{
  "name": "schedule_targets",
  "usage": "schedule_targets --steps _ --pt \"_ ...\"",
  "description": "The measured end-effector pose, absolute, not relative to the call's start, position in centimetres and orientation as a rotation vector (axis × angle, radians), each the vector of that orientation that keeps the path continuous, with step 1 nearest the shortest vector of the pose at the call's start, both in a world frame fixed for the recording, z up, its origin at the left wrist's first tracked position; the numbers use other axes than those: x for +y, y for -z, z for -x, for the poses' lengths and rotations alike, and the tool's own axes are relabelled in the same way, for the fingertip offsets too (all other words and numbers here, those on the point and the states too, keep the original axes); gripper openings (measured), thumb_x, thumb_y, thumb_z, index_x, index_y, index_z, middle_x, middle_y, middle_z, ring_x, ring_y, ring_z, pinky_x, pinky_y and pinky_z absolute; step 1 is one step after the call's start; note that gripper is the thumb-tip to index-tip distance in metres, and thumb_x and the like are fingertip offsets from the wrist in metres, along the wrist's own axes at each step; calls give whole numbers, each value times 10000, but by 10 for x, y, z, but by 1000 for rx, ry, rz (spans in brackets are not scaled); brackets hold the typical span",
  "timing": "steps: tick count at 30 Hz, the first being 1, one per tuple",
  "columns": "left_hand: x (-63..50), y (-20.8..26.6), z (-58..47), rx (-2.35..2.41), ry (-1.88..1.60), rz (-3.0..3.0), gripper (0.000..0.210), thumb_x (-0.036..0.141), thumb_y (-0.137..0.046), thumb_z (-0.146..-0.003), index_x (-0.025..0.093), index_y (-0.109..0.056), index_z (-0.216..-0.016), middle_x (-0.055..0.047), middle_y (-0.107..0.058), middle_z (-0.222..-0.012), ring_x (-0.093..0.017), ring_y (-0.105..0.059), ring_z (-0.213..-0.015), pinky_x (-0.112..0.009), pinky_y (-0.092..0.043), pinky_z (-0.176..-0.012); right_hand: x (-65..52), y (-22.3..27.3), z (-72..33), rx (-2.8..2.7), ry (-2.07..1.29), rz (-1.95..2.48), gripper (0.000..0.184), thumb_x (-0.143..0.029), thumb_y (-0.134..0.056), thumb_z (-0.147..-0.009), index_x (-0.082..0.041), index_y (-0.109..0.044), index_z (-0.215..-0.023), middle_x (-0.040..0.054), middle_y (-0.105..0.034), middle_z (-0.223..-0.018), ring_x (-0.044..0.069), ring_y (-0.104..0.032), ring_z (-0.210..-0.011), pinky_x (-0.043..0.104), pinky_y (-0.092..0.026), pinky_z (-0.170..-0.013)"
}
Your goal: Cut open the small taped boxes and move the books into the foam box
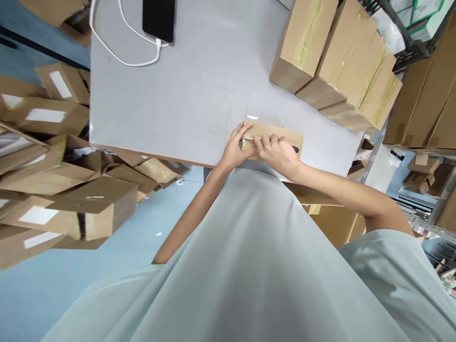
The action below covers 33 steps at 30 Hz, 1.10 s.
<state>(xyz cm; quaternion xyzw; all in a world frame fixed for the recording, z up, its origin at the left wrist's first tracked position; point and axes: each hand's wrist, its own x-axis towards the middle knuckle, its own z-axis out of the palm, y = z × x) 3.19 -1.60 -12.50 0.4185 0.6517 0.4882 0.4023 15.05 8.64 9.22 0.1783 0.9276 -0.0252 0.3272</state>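
A small brown cardboard box (272, 129) with clear tape at its left end lies at the front edge of the grey table. My left hand (236, 146) holds that end, fingers over the far corner and thumb along the near side. Above the box, my right hand (280, 154) is closed round a slim tool that looks like a knife (251, 139). Its thin tip points left onto the taped end, and a bit of red shows by my fingertips. Most of the tool is hidden in my hand. A dark rounded shape shows at the box's right part.
Several taped cardboard boxes (306, 42) stand at the table's back right. A phone (159, 19) with a white cable (135, 64) lies at the far left of the grey table (185, 104). Opened cartons (96, 194) are heaped on the floor at left. Shelving (420, 221) rises at right.
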Motion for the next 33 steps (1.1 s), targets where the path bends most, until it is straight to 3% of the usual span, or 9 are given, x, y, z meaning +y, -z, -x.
schedule_targets --steps 10,20,28,33 --pt "-15 123 -29 1634 -1212 -1075 1066 783 -868 -785 283 -517 -1658 -182 -456 -1741 -374 -395 -1664 -482 -517 -1238 90 -96 -160 2427 39 -426 582 -53 -108 -1085 -12 -526 -1487 270 -704 -1201 349 -662 -1023 416 -431 -731" --pt "-15 124 -30 1623 -1253 -1049 1143 863 -865 -713 301 -530 -1650 -179 -441 -1753 -384 -425 -1645 -492 -505 -1257 108 -82 -215 2400 -48 -534 541 -33 -182 -1069 -45 -618 -1388 256 -721 -1148 337 -643 -1004 407 -399 -760" --pt "-15 123 -31 1614 -1283 -1047 1127 869 -863 -708 306 -549 -1632 -174 -464 -1734 -400 -457 -1619 -527 -518 -1245 138 -96 -280 2342 -53 -574 583 -81 -282 -1088 -151 -507 -1622 207 -727 -1206 315 -608 -1052 404 -382 -809" --pt "-12 126 -31 1624 -1303 -1047 1114 870 -870 -697 310 -570 -1612 -171 -496 -1705 -403 -523 -1566 -539 -548 -1220 150 -99 -313 2325 -74 -642 615 -76 -304 -1086 -198 -469 -1666 177 -754 -1238 297 -603 -1037 392 -404 -795"
